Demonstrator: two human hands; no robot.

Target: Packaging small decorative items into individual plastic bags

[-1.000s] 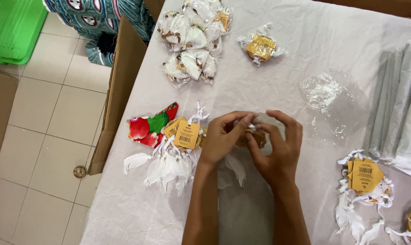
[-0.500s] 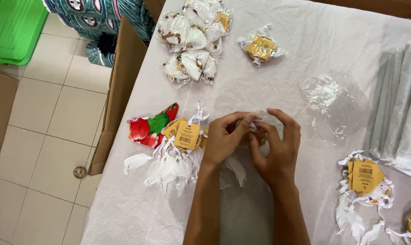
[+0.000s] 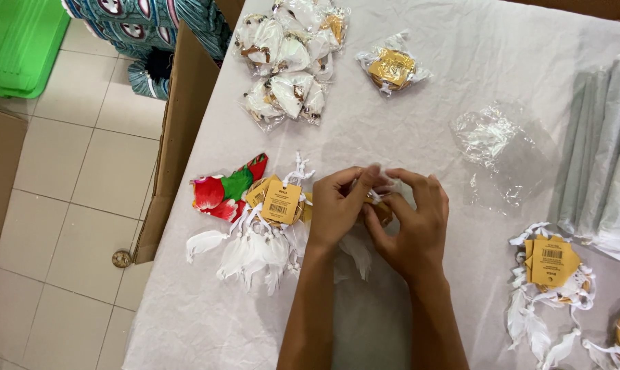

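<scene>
So the small ring ornament (image 3: 378, 205) is pinched right between both hands, dead centre over the white-covered tabletop (image 3: 419, 103), a bit toward the near side. The left hand (image 3: 337, 209) is closed on it from the left with the fingertips on top, and the right hand (image 3: 412, 226) is closed on it from the right, thumb tucked under; neither can be called nearer, since both are touching it. Most of the piece is hidden by fingers, so its long axis can't really be read, though white feathers (image 3: 354, 257) are seen hanging from it toward the wrists. Just left, nearly touching the left hand, a tagged bundle of feather ornaments (image 3: 269, 219) is lying on a red and green cloth (image 3: 224, 192). Open room is found to the right, between the right hand and an empty clear bag (image 3: 491, 140). Farther back, 1 pile of bagged pieces (image 3: 286, 62) sits well apart. The table's left edge is bordered by a cardboard box (image 3: 173, 144).
</scene>
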